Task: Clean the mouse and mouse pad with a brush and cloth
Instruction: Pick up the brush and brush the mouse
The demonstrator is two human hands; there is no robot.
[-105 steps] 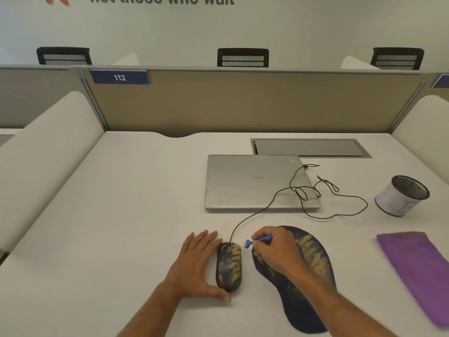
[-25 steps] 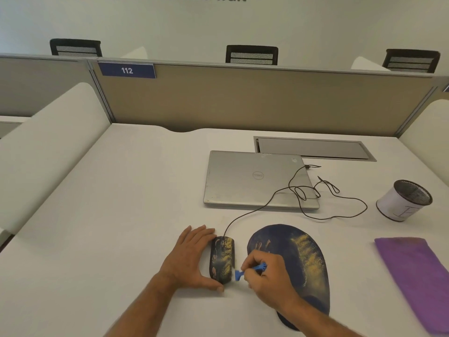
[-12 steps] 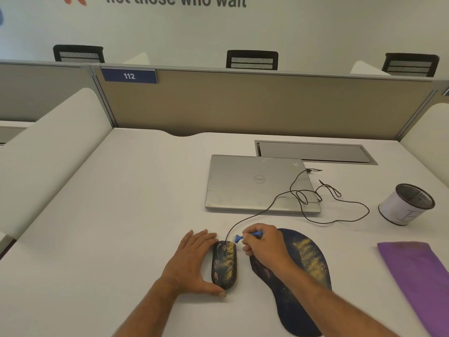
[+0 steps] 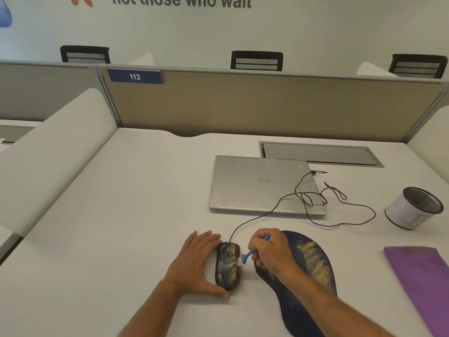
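Note:
A dark wired mouse [image 4: 228, 267] with yellow dust on it lies on the white desk, left of the mouse pad. My left hand [image 4: 194, 263] lies flat against its left side, thumb curled around its near end. My right hand [image 4: 271, 255] grips a small blue brush [image 4: 245, 257] whose head touches the mouse's right edge. The dark mouse pad [image 4: 308, 271], also dusted yellow, stretches under my right hand and forearm. A purple cloth [image 4: 422, 285] lies flat at the right edge.
A closed silver laptop [image 4: 262, 186] lies behind the mouse, with the black mouse cable [image 4: 315, 205] looping over its right corner. A white mesh-topped cup [image 4: 413, 207] stands at the far right. A beige partition [image 4: 243, 105] closes off the desk's back.
My right hand has drawn the brush from the mouse's front end back along its right side toward me. The left hand stays on the mouse. The camera tilted slightly.

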